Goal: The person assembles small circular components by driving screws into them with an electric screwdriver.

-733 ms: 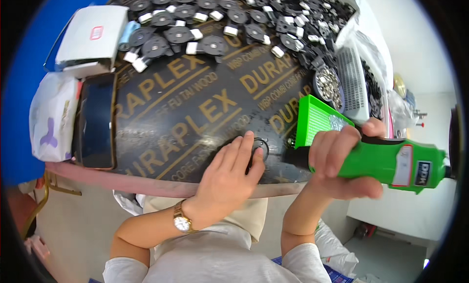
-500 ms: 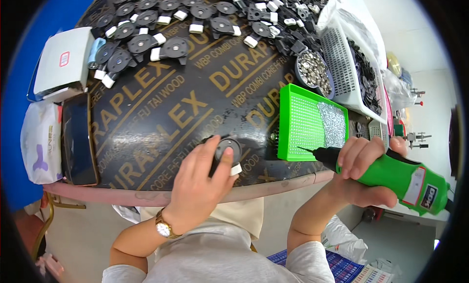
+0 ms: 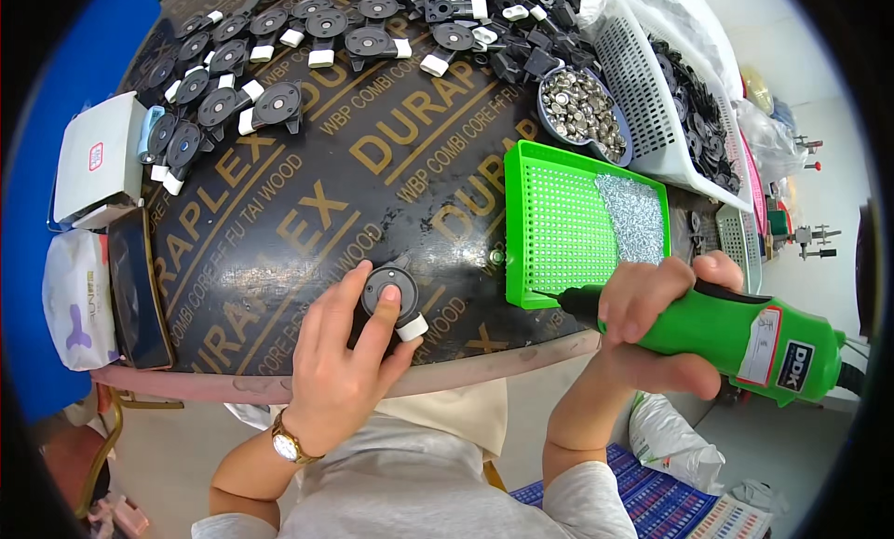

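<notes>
Black disc piece (image 3: 403, 288) now sits farther left of the green tray (image 3: 513, 232) than a moment ago, left hand (image 3: 337, 371) with it; bit (image 3: 546, 295) shifted toward the tray's near-left corner. Left index finger presses on the disc top, thumb close by the white tab (image 3: 412, 328), other fingers along the far-left edge, a narrow hold with the piece flat on the dark tabletop (image 3: 270, 316) left of the tray. Right hand (image 3: 643, 348) wraps the green driver (image 3: 717, 334), body right of the tray, nose aimed left. Whether the bit carries anything or touches the tray: too small to tell. Small silvery parts (image 3: 633, 218) heap at the tray's right side; bowl of metal caps (image 3: 585, 115) beyond the tray. Judgement: steady pressure serves the disc best, fingertip clear of the centre before any bit comes near; a lightly held driver, bit straight over the tray's holes, should avoid scattering parts.
</notes>
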`<state>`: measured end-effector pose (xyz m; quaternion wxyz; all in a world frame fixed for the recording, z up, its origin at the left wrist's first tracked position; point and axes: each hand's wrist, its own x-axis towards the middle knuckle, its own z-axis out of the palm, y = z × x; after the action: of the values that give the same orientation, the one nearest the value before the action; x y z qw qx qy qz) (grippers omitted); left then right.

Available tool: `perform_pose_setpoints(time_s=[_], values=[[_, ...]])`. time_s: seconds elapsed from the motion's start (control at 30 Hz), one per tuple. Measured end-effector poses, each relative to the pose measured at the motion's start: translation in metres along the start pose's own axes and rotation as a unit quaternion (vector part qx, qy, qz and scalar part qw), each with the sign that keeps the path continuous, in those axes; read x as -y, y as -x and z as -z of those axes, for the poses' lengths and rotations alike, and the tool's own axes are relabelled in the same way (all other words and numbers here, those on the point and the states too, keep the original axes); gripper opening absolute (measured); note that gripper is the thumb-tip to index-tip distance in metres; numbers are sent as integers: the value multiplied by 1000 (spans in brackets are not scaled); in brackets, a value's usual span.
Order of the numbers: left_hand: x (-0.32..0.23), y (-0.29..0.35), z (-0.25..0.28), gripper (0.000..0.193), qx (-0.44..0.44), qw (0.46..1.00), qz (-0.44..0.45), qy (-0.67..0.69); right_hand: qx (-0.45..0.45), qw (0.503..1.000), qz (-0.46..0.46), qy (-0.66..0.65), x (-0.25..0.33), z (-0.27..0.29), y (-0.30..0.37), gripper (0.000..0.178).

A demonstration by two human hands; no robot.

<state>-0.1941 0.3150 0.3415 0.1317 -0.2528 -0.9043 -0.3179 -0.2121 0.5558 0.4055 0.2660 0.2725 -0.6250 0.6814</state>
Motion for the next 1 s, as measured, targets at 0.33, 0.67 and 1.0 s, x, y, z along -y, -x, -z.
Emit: perform_pose_setpoints(time_s=[0.33, 0.67, 1.0], values=[[0, 0, 0, 58, 4, 1000, 1, 9, -36, 998, -28, -40, -2, 1, 3, 80], [6, -2, 3, 61, 27, 999, -27, 18, -126, 983, -53, 122, 1, -23, 1, 77], [4, 1, -2, 36, 34, 999, -28, -28, 60, 994, 51, -77, -15, -85, -27, 76]])
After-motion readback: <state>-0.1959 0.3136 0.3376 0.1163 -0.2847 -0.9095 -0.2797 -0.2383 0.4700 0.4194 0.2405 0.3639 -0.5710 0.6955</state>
